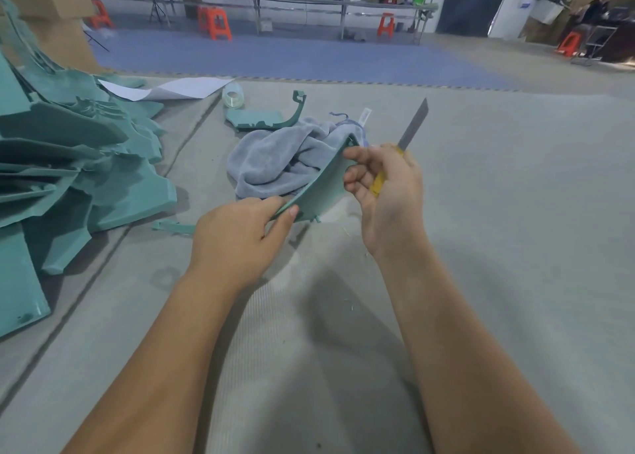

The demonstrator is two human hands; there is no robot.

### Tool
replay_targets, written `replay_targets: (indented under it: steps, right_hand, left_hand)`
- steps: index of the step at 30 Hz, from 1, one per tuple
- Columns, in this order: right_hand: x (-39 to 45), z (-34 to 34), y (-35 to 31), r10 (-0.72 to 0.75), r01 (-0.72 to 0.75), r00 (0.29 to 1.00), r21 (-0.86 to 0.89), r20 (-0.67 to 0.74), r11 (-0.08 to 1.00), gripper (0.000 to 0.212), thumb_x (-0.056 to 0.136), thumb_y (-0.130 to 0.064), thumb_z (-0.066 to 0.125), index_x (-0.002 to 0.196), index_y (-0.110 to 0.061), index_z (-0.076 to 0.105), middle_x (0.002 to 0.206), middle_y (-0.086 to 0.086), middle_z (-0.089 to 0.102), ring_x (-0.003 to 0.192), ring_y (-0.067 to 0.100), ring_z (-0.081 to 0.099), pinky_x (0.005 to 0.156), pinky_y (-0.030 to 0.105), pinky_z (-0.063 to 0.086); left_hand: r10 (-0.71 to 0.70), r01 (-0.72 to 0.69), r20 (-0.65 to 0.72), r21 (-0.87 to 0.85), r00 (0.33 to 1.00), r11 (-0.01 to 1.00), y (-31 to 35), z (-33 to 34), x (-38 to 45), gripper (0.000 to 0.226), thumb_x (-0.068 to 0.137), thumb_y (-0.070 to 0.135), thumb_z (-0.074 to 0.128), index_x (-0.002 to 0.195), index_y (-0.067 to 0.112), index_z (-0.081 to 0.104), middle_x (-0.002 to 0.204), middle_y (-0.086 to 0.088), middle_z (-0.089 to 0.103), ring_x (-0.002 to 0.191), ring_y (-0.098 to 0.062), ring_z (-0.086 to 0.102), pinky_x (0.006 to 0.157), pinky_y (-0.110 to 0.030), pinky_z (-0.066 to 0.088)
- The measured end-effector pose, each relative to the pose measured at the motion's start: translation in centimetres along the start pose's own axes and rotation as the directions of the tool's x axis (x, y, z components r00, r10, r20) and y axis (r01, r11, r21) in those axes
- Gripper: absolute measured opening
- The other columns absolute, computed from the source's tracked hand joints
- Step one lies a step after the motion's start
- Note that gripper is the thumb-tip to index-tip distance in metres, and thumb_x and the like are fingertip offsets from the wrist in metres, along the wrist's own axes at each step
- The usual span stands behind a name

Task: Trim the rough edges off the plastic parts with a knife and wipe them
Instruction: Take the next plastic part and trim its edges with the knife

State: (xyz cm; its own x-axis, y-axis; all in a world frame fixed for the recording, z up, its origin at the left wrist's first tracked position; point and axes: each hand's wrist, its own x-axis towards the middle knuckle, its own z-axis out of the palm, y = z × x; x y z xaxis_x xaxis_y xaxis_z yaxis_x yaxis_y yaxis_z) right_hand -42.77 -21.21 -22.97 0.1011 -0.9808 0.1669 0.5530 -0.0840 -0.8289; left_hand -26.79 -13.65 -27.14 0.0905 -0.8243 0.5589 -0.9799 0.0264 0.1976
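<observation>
Hands both busy on one thin curved teal plastic part (321,187), held up off the grey ribbed mat (481,213) just in front of the crumpled grey cloth (275,160). Left hand (237,237) pinches the near end between thumb and curled fingers. Right hand (385,184) pinches the far end with thumb and fingertips while the rest of that grip wraps the yellow-handled utility knife (409,141); blade points up and away, clear of the plastic. So no cutting right now, looks like turning or checking an edge.

Pale shavings (338,209) lie on the mat under the part, so likely some trimming is done. Two teal pieces (259,118) sit beyond the cloth, maybe finished, can't tell. Big heap of teal plastic panels (75,165) at left looks like the waiting stock. Judgement: early going, most of the pile left, this part not yet wiped.
</observation>
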Motion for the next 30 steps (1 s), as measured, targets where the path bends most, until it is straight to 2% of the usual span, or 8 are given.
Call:
replay_targets:
  steps: [3, 6, 11, 14, 19, 22, 27, 30]
  right_hand:
    - [0.1, -0.2, -0.2, -0.005, 0.006, 0.999, 0.038, -0.033, 0.999, 0.018, 0.088, -0.004, 0.055, 0.078, -0.014, 0.044, 0.077, 0.01, 0.069, 0.052, 0.017, 0.054, 0.052, 0.024, 0.045]
    - [0.4, -0.3, -0.2, -0.018, 0.022, 0.997, 0.044, -0.077, 0.999, 0.019, 0.084, -0.003, 0.062, 0.081, -0.01, 0.045, 0.077, 0.012, 0.065, 0.051, 0.015, 0.056, 0.05, 0.022, 0.045]
    - [1.0, -0.9, 0.9, -0.006, 0.0, 0.978, -0.028, -0.21, 1.0, 0.038, 0.086, -0.002, 0.068, 0.077, -0.018, 0.035, 0.073, 0.01, 0.053, 0.05, 0.011, 0.05, 0.052, 0.02, 0.043]
    - [1.4, -1.5, 1.2, -0.041, 0.019, 0.963, -0.087, -0.266, 0.996, 0.045, 0.085, 0.004, 0.067, 0.075, -0.02, 0.031, 0.051, -0.007, 0.044, 0.045, 0.011, 0.04, 0.049, 0.019, 0.038]
    - [1.6, -2.5, 0.9, -0.098, -0.011, 0.967, -0.422, -0.236, 0.906, 0.04, 0.082, 0.002, 0.064, 0.075, -0.021, 0.033, 0.063, -0.002, 0.036, 0.05, 0.011, 0.028, 0.05, 0.018, 0.031]
    - [1.6, -3.3, 0.6, 0.016, -0.097, 0.958, -0.274, -0.285, 0.957, 0.038, 0.087, 0.006, 0.056, 0.077, -0.021, 0.031, 0.075, 0.009, 0.039, 0.047, 0.012, 0.027, 0.048, 0.021, 0.028]
    - [1.8, -4.2, 0.2, 0.105, -0.113, 0.96, -0.018, -0.258, 0.993, 0.035, 0.095, 0.006, 0.044, 0.076, -0.02, 0.03, 0.065, 0.004, 0.046, 0.041, 0.009, 0.024, 0.04, 0.02, 0.02]
    - [1.8, -3.9, 0.9, 0.089, -0.103, 0.977, -0.06, -0.195, 0.993, 0.03, 0.1, -0.008, 0.048, 0.076, -0.018, 0.034, 0.057, 0.002, 0.048, 0.037, 0.007, 0.026, 0.039, 0.02, 0.021]
  left_hand:
    - [0.058, -0.05, -0.069, 0.116, 0.996, 0.992, 0.5, -0.2, 0.3, 0.04, 0.096, 0.044, 0.036, 0.084, 0.021, 0.067, 0.062, -0.001, 0.054, 0.056, -0.028, 0.051, 0.048, -0.026, 0.023]
    - [0.052, -0.039, -0.06, 0.203, 0.997, 0.978, 0.7, 0.1, 0.6, 0.03, 0.096, 0.032, 0.049, 0.096, 0.012, 0.072, 0.066, -0.011, 0.057, 0.061, -0.03, 0.049, 0.055, -0.034, 0.032]
    - [-0.016, -0.002, 0.054, 0.306, 0.998, 0.952, 0.9, 1.3, 0.3, 0.034, 0.085, 0.007, 0.059, 0.118, 0.009, 0.064, 0.081, -0.016, 0.055, 0.077, -0.033, 0.048, 0.066, -0.039, 0.028]
    - [-0.02, -0.013, 0.098, 0.329, 0.995, 0.944, 1.2, 2.0, 0.0, 0.049, 0.09, 0.011, 0.046, 0.138, 0.016, 0.048, 0.095, -0.012, 0.053, 0.089, -0.031, 0.045, 0.072, -0.037, 0.026]
    - [-0.076, 0.02, 0.148, 0.346, 0.986, 0.938, 1.0, 2.1, 0.0, 0.051, 0.095, 0.018, 0.039, 0.146, 0.023, 0.036, 0.101, -0.006, 0.052, 0.094, -0.029, 0.044, 0.076, -0.036, 0.03]
    - [-0.1, 0.07, 0.098, 0.275, 0.99, 0.959, 0.5, 1.6, 0.1, 0.046, 0.096, 0.019, 0.043, 0.141, 0.016, 0.046, 0.096, -0.013, 0.056, 0.089, -0.032, 0.046, 0.076, -0.041, 0.034]
    - [-0.003, 0.03, -0.129, 0.206, 0.992, 0.978, -0.4, 1.2, 0.3, 0.049, 0.099, 0.042, 0.034, 0.14, 0.019, 0.047, 0.089, -0.01, 0.051, 0.082, -0.031, 0.045, 0.074, -0.042, 0.028]
    - [-0.017, 0.016, 0.007, 0.203, 1.0, 0.979, -1.4, 1.4, 0.2, 0.047, 0.098, 0.034, 0.038, 0.145, 0.041, 0.035, 0.095, -0.001, 0.042, 0.093, -0.026, 0.042, 0.086, -0.042, 0.023]
